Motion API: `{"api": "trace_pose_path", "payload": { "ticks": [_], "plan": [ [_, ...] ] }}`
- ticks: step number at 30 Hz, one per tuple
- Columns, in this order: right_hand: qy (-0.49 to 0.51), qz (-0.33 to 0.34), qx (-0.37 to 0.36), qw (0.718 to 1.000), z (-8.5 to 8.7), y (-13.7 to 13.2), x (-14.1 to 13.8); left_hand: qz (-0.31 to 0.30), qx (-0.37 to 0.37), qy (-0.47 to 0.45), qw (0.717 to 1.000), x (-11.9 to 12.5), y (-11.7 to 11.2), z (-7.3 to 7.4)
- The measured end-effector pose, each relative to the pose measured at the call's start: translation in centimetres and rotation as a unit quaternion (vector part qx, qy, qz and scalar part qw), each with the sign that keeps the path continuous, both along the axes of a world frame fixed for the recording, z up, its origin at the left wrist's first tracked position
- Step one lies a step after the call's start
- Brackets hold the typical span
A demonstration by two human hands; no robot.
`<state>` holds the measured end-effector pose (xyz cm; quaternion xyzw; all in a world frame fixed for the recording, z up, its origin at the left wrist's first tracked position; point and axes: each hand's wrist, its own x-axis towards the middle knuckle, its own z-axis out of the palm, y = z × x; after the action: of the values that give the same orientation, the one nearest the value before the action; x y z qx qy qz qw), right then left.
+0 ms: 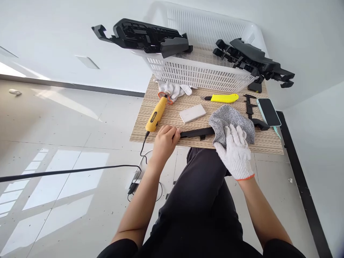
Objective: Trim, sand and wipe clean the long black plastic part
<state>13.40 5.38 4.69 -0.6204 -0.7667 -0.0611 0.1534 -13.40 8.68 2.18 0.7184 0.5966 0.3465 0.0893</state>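
My bare left hand (164,140) is closed around the left end of a long black plastic strip (197,133) that lies along the near edge of the small wooden table (172,118). My right hand (235,152), in a white knit glove, presses a grey cloth (228,120) down on the strip's right part, fingers wrapped over the cloth. The cloth hides the strip beneath it.
On the table lie a yellow corded tool (156,114), a white glove (173,89), a white block (192,113), a yellow utility knife (223,98), a black caliper (249,104) and a phone (268,111). A white basket (204,71) behind carries black plastic parts (145,36) on its rim.
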Motion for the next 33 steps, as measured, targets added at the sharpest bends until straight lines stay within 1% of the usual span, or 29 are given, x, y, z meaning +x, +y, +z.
{"api": "trace_pose_path", "payload": {
  "ticks": [3, 6, 8, 10, 12, 13, 16, 18, 20, 23, 25, 27, 29, 31, 33],
  "plan": [
    [0.022, -0.009, -0.011, 1.000, 0.5, -0.1, -1.5, 0.002, -0.004, -0.002, 1.000, -0.2, -0.2, 0.1],
    [0.036, 0.004, -0.031, 0.999, 1.4, 0.0, -2.9, -0.002, -0.014, -0.007, 1.000, -0.5, -0.2, 0.1],
    [0.038, 0.041, -0.026, 0.998, 1.9, 0.1, -4.2, -0.007, -0.015, -0.009, 1.000, -0.5, -0.3, 0.0],
    [0.033, 0.111, -0.029, 0.993, 2.2, 0.1, -6.1, -0.018, -0.017, -0.012, 1.000, -0.4, -0.4, 0.0],
    [0.020, 0.183, -0.056, 0.981, 2.1, 0.2, -8.3, -0.023, -0.028, -0.019, 0.999, -0.2, -0.6, 0.0],
    [0.011, 0.201, -0.069, 0.977, 2.0, 0.2, -9.4, -0.017, -0.034, -0.024, 0.999, -0.2, -0.7, 0.1],
    [-0.012, 0.208, -0.069, 0.976, 1.1, 1.0, -11.6, 0.021, -0.037, -0.036, 0.998, -0.3, -0.7, 0.1],
    [-0.019, 0.228, -0.057, 0.972, 0.5, 1.8, -11.8, 0.040, -0.029, -0.033, 0.998, -0.3, -0.6, 0.0],
    [-0.009, 0.249, -0.048, 0.967, 0.1, 2.7, -11.3, 0.050, -0.021, -0.028, 0.998, -0.2, -0.5, -0.2],
    [0.025, 0.255, -0.051, 0.965, 0.2, 3.5, -10.5, 0.056, -0.008, -0.024, 0.998, 0.0, -0.4, -0.6],
    [0.051, 0.257, -0.061, 0.963, 0.6, 3.8, -10.2, 0.051, -0.001, -0.025, 0.998, 0.0, -0.4, -0.5],
    [0.075, 0.248, -0.076, 0.963, 0.9, 4.0, -10.2, 0.032, -0.010, -0.027, 0.999, -0.4, -0.6, -0.2],
    [0.089, 0.228, -0.095, 0.965, 1.1, 4.2, -10.3, -0.002, -0.036, -0.027, 0.999, -0.9, -1.2, 0.5],
    [0.094, 0.204, -0.111, 0.968, 1.3, 4.4, -10.5, -0.035, -0.062, -0.023, 0.997, -1.4, -2.2, 1.2],
    [0.098, 0.197, -0.121, 0.968, 1.5, 4.5, -10.9, -0.045, -0.074, -0.008, 0.996, -1.8, -3.4, 1.4]
  ]
}}
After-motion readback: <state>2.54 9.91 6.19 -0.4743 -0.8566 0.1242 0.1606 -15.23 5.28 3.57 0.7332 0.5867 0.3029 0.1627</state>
